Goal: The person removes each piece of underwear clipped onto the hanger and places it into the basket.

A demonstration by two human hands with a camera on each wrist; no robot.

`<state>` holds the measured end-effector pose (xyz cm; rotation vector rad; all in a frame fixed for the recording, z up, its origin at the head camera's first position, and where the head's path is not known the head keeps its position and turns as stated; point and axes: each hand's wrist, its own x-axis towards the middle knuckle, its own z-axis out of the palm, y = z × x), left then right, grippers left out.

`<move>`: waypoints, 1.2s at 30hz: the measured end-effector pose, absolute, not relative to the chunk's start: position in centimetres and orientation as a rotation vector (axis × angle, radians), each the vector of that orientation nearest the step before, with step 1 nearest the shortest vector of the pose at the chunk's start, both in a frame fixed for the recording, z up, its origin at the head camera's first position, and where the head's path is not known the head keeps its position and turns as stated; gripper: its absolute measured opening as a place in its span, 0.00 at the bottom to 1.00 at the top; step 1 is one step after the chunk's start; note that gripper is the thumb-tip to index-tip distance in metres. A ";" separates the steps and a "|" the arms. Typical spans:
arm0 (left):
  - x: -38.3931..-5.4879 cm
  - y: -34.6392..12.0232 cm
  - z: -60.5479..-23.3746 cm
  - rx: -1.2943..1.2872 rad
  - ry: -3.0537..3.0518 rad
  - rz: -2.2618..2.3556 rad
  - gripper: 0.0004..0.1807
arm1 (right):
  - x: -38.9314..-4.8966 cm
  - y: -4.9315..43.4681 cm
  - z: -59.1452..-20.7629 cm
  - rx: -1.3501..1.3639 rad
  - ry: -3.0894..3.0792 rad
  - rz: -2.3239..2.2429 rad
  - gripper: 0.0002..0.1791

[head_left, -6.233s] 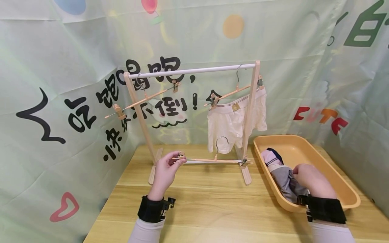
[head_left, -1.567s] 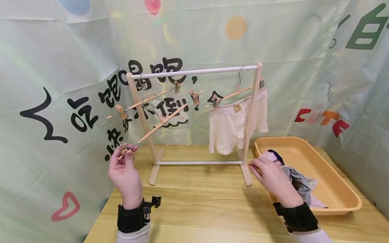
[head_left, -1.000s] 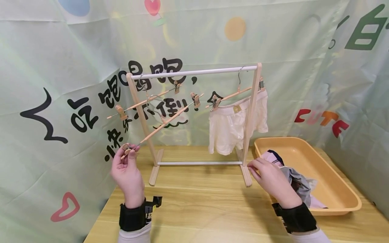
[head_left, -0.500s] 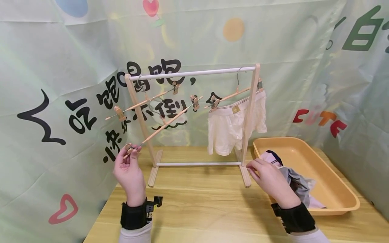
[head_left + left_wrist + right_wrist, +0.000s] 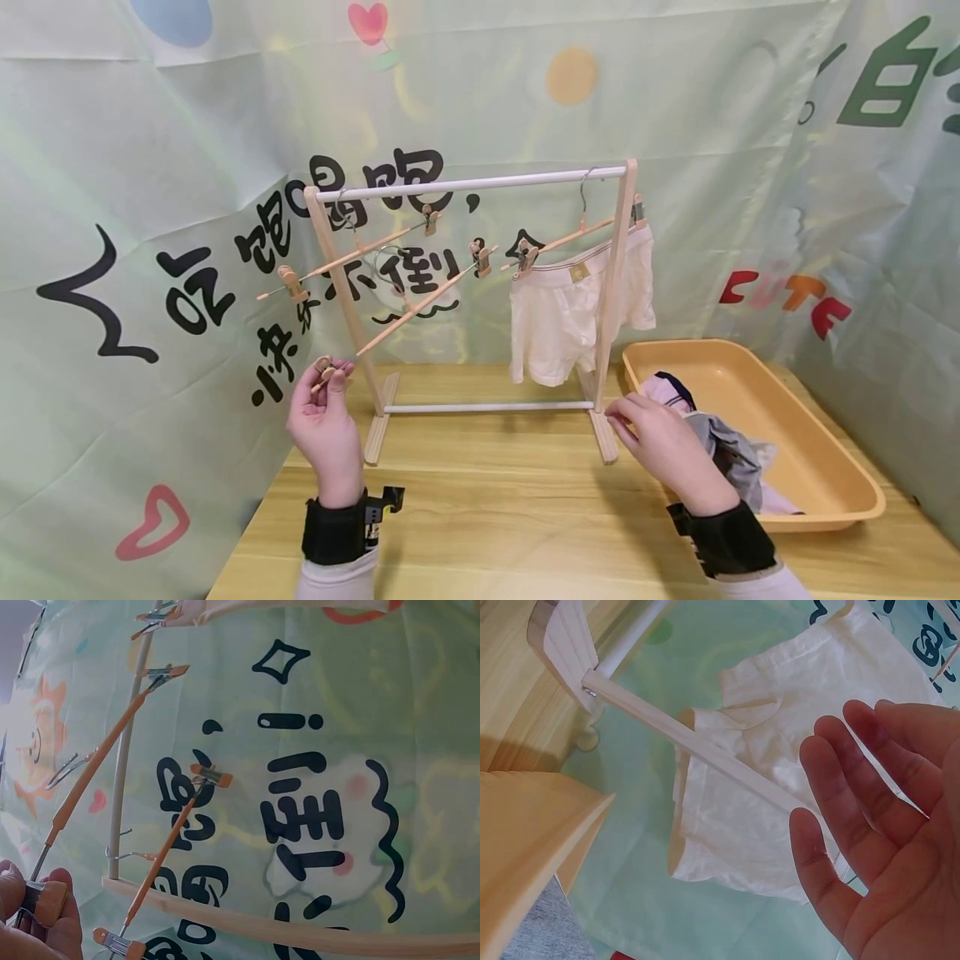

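Observation:
My left hand [image 5: 330, 442] pinches the near clip of a wooden clip hanger [image 5: 408, 310]. The hanger slants up and away to the right, before the left part of a small clothes rack [image 5: 480, 181]; its hook sticks up and nothing hangs from its clips. In the left wrist view, thumb and fingers grip the wooden clip [image 5: 46, 901]. My right hand [image 5: 667, 446] hovers beside the rack's right foot, by the tray's left edge. Its fingers are relaxed and hold nothing, as the right wrist view shows. White shorts [image 5: 558, 321] hang from another clip hanger on the rack's right.
A bare clip hanger [image 5: 362, 252] hangs at the rack's left. The orange tray [image 5: 802, 454] stands right, with a grey garment [image 5: 723, 446] and a pink, dark-edged one [image 5: 667, 388] in it. A printed cloth backdrop [image 5: 480, 92] closes off the back and sides of the wooden table [image 5: 480, 517].
Since the oldest frame, my left hand has lifted the hanger from low and level to a slant; my right hand has left the tray. Lately the left hand has drifted slightly right.

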<state>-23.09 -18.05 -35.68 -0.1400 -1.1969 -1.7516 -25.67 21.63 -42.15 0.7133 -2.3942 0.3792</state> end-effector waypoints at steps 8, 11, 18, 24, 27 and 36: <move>-23.4 -17.8 -35.5 -0.149 -1.207 -1.752 0.15 | -25.7 21.6 -42.1 0.706 -2.399 0.386 0.02; -23.6 -17.8 -35.6 -0.140 -1.228 -1.733 0.15 | -25.7 21.6 -42.1 0.708 -2.406 0.387 0.03; -23.8 -17.8 -35.7 -0.127 -1.260 -1.717 0.17 | -25.7 21.5 -42.4 0.726 -2.400 0.389 0.04; -24.4 -17.8 -35.1 -0.129 -1.284 -1.715 0.16 | -25.5 21.5 -42.5 0.719 -2.415 0.401 0.03; -24.8 -17.7 -34.8 -0.136 -1.289 -1.707 0.15 | -25.4 21.5 -42.6 0.716 -2.424 0.406 0.02; -25.7 -17.6 -34.0 -0.157 -1.320 -1.682 0.15 | -25.6 21.4 -42.6 0.719 -2.427 0.404 0.03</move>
